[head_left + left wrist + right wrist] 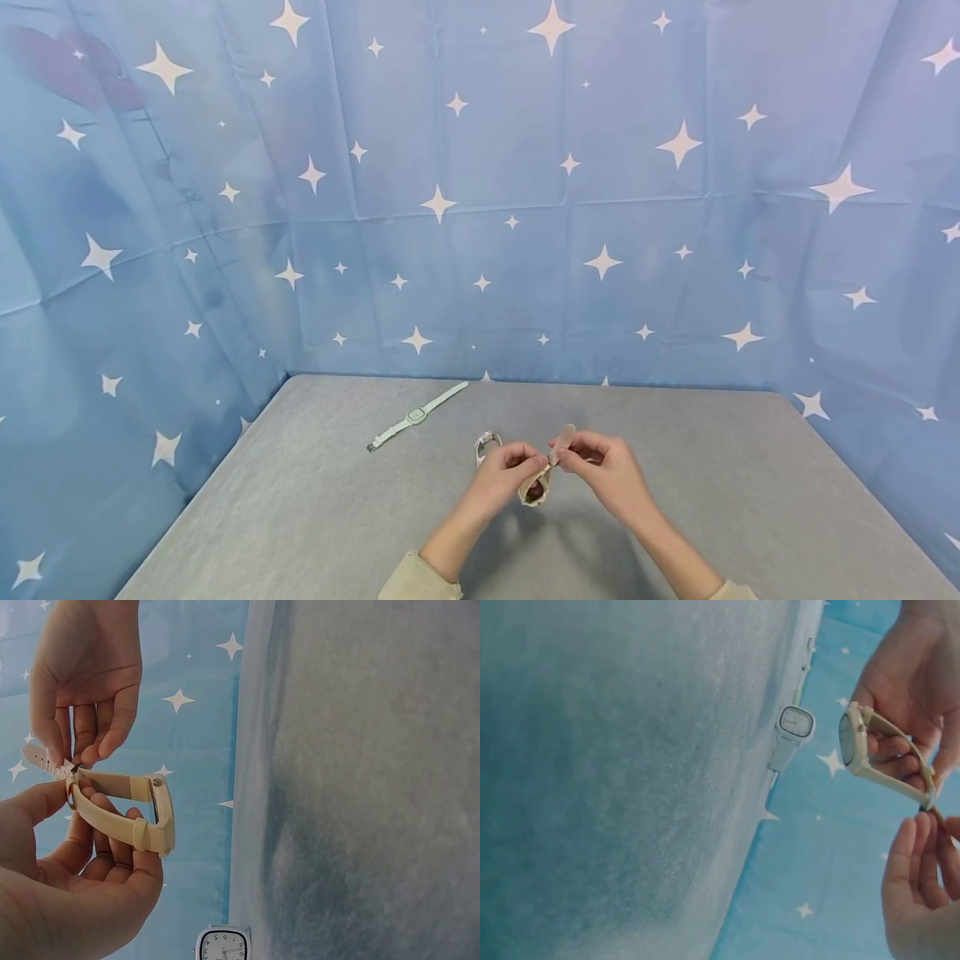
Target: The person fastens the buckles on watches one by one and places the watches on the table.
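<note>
Holding a cream watch [538, 483] between them, both hands hovered just above the near middle of a grey table [750, 500]. The left hand [501, 477] had its fingers curled under and through the watch's looped strap, with the thumb pressed on top near the buckle, so its grip was closed around the strap. The right hand [603, 467] pinched the loose tail of the strap [562, 437] between thumb and fingertips, closed on it, with the tail sticking up past the fingers. In the left wrist view, the cream watch [131, 817] formed a closed loop hanging over the left hand's fingers [112, 862], its case turned edge-on. In the right wrist view, the watch face [849, 739] pointed toward the table.

2 other watches lay on the table. A white watch [487, 443] with a square face sat just beyond the left hand, its strap curved. A pale green watch [416, 415] lay stretched out flat farther back and to the left, well apart from both hands.

Both forearms reached in from the bottom edge, with beige sleeves [420, 582] ending above the wrists. A blue cloth backdrop [480, 208] printed with white stars enclosed the table on 3 sides.
</note>
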`<action>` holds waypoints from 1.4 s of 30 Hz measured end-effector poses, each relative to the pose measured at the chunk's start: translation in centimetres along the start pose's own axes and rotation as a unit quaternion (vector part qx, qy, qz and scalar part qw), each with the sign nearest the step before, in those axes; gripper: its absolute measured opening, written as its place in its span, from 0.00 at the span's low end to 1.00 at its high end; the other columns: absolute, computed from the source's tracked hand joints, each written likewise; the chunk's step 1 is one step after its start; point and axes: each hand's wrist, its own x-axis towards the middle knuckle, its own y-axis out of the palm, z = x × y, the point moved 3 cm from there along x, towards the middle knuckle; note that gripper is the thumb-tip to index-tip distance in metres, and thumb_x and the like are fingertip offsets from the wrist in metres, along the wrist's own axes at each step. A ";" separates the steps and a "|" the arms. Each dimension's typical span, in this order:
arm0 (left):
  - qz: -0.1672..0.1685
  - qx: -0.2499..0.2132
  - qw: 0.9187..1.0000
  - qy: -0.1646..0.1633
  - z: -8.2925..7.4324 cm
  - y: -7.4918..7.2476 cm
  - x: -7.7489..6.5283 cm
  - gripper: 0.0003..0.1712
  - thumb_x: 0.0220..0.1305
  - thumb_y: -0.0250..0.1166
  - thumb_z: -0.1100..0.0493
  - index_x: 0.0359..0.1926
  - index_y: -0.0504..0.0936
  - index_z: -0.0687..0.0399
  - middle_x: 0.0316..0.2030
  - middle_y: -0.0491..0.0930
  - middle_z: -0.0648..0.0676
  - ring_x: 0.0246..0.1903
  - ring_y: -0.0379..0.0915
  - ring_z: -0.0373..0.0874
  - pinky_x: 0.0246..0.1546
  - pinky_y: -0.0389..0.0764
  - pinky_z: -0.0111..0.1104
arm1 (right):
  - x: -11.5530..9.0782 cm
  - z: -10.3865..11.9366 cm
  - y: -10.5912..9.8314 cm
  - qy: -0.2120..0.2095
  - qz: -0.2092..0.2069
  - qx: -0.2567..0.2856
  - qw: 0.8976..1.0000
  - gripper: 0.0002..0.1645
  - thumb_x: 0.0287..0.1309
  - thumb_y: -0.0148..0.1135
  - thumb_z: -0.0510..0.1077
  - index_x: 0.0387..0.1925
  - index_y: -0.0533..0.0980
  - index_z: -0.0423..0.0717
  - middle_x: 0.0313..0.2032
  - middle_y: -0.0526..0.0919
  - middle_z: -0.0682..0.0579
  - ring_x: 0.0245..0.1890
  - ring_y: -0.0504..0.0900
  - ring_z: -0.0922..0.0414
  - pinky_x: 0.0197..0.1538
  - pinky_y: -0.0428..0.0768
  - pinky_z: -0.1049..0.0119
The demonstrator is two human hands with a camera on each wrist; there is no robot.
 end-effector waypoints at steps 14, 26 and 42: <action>-0.018 0.010 0.999 -0.035 0.0 0.1 0.1 0.15 0.69 0.61 0.60 0.38 0.81 0.73 0.31 0.81 0.70 0.26 0.71 0.38 0.28 0.73 0.27 | -0.1 0.2 -0.1 0.016 0.010 0.009 1.000 0.10 0.62 0.66 0.41 0.41 0.85 0.37 0.36 0.89 0.45 0.32 0.84 0.67 0.39 0.83 0.70; -0.037 0.030 0.998 -0.035 -0.2 0.0 0.0 0.13 0.65 0.64 0.61 0.35 0.82 0.72 0.29 0.82 0.66 0.25 0.71 0.38 0.26 0.74 0.27 | 0.1 -0.1 0.2 0.006 0.021 -0.013 1.000 0.06 0.61 0.67 0.40 0.39 0.85 0.43 0.36 0.89 0.47 0.33 0.83 0.68 0.39 0.83 0.70; -0.037 0.051 0.998 -0.019 -0.5 0.0 -0.3 0.11 0.64 0.64 0.64 0.32 0.82 0.72 0.27 0.80 0.69 0.23 0.68 0.39 0.23 0.71 0.27 | -0.3 0.8 0.7 -0.079 -0.006 -0.084 0.993 0.06 0.53 0.72 0.36 0.35 0.86 0.45 0.29 0.90 0.52 0.29 0.85 0.68 0.34 0.84 0.72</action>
